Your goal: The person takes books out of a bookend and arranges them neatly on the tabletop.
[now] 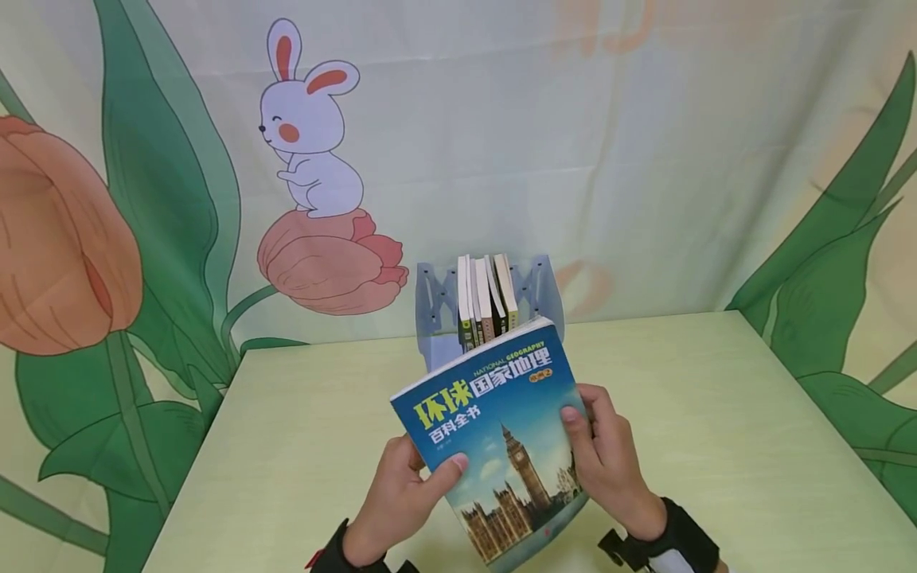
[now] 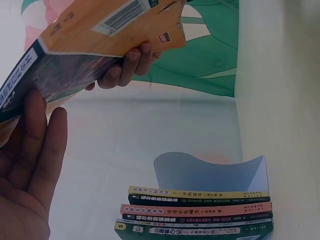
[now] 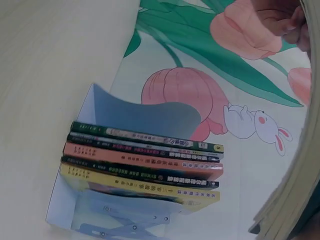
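Starting at the left, we see a printed backdrop (image 1: 466, 119) with a big orange tulip (image 1: 57, 239) and tall green leaves. Next to them, a white rabbit (image 1: 315, 135) sits on a pink flower (image 1: 329, 267). Below stretches a pale yellow-green tabletop (image 1: 286, 446).

Moving right, we come to the left hand (image 1: 404, 489), a black band (image 1: 340, 549) at its wrist. It grips the lower left side of a book, thumb pressed on the front cover and fingers behind, as the left wrist view shows.

The book (image 1: 494, 446) is held up in front of us, tilted, between both hands. Its blue cover carries yellow and white lettering and a clock tower; from the left wrist we also see an orange back with a barcode.

Beyond its top edge stands a blue bookend (image 1: 435, 306), holding a row of thinner books (image 1: 481, 290) upright, their spines running from green at the left to yellow at the right. The held book is apart from that row.

Farther right, the right hand (image 1: 609, 458) pinches the book's right edge, thumb on the cover. Its wrist wears a black band too. Green leaves (image 1: 824, 294) close the right side of the backdrop.
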`<state>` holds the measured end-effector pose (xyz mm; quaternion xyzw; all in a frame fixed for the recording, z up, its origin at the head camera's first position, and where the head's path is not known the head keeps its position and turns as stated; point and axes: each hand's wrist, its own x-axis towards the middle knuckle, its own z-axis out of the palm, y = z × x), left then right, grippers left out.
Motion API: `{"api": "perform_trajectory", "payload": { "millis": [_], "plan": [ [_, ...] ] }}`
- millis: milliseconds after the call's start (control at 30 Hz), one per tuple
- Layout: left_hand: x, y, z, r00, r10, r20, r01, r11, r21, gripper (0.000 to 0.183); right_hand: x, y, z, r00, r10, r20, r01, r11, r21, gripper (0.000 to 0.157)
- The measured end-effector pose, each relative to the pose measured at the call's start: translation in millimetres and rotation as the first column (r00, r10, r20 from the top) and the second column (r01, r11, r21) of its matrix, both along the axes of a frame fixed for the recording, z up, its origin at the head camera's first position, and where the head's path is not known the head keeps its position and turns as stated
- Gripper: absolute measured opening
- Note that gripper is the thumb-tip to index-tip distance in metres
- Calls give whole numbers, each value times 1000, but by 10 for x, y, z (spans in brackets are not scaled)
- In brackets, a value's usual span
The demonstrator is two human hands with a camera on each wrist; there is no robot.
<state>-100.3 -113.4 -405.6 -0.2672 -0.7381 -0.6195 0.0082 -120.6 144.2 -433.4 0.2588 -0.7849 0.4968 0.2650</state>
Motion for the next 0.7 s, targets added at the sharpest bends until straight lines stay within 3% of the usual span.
{"api": "perform_trajectory", "payload": {
  "millis": [167,300,467,700],
  "plan": [
    [-7,3,2,998,57,12,-58,998,38,47,36,-30,-6,999,-44,7,44,998,-34,24],
    [-3,19,-25,994,94,59,-94,996,4,50,43,-51,-31,995,-98,16,99,993,-62,27],
    [2,69,-58,989,60,132,-52,996,-66,52,24,-62,-34,987,-145,67,152,982,-116,29],
    [-27,140,-69,993,48,111,-46,999,-27,48,48,-66,-46,975,-113,190,138,982,-126,26]
  ]
}}
